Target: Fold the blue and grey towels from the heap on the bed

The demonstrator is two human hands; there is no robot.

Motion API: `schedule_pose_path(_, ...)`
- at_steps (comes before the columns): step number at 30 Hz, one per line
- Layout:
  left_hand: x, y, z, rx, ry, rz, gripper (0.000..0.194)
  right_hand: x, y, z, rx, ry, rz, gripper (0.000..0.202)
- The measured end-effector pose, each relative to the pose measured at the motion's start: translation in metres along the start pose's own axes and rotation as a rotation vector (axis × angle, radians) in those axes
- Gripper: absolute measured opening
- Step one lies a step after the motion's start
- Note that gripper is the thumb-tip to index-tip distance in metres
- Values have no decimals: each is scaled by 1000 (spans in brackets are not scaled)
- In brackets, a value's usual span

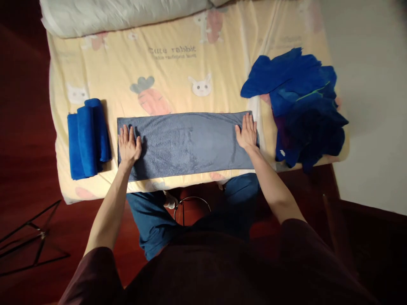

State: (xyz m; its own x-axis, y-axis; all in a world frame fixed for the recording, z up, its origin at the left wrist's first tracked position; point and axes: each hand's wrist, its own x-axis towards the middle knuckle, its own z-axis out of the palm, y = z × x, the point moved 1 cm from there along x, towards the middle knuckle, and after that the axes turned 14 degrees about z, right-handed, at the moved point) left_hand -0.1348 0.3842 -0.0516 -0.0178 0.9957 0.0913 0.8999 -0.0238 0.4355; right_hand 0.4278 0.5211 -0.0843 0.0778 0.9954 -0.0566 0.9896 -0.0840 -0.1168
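A grey-blue towel [187, 144] lies spread out lengthwise near the front edge of the bed. On its left end rests my left hand [129, 146], palm down with the fingers apart. My right hand [247, 132] lies flat on the towel's right end, thumb spread away from the fingers. Neither hand holds anything. To the left of the towel are several rolled or folded blue towels [86, 142], side by side. A loose, crumpled heap of blue and dark blue cloths [302, 103] sits to the right.
The bed has a yellow sheet [178, 80] with rabbit and carrot prints. A rolled pale quilt [124, 15] runs along the far edge. A black metal stand [41, 235] is on the red floor at the lower left. My legs are under the near edge.
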Motion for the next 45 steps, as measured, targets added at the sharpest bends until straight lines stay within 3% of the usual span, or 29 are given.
schedule_pose_path(4,-22,-3,2,24,2,14,75,-12,17,4,-12,-13,-6,72)
schedule_pose_path(7,-27,2,1,22,-1,22,76,-17,12,-4,-14,-26,-21,72)
schedule_pose_path(10,-47,14,-2,4,-46,87,75,-45,6,-14,13,-26,-121,72)
schedule_pose_path(13,-77,21,-5,-2,-86,144,72,-82,18,-18,58,-73,-249,70)
schedule_pose_path(17,-95,24,-13,7,-92,127,73,-100,35,-23,45,-108,-126,69)
schedule_pose_path(19,-98,39,-17,-14,-50,105,73,-108,20,-29,47,-93,-75,68)
schedule_pose_path(21,-107,67,-15,-93,12,87,70,-129,-11,-34,79,-75,-128,66)
schedule_pose_path(25,-150,139,15,-475,-50,127,54,-204,-76,-23,198,-197,-481,62)
schedule_pose_path(27,-173,162,31,-550,-55,128,53,-235,-90,-12,247,-193,-468,63)
schedule_pose_path(31,-203,173,47,-434,-15,163,54,-280,-89,5,400,-127,-349,57)
schedule_pose_path(34,-217,178,56,-514,52,145,46,-320,-87,19,630,-94,-273,49)
schedule_pose_path(37,-228,198,72,-760,83,4,31,-362,-90,32,876,-192,-138,46)
schedule_pose_path(39,-228,219,83,-1009,86,-208,23,-380,-93,35,964,-309,-107,43)
schedule_pose_path(42,-212,249,92,-1451,125,-548,14,-385,-94,34,993,-418,-89,38)
schedule_pose_path(45,-185,267,92,-1774,211,-763,3,-377,-93,33,1006,-459,-38,35)
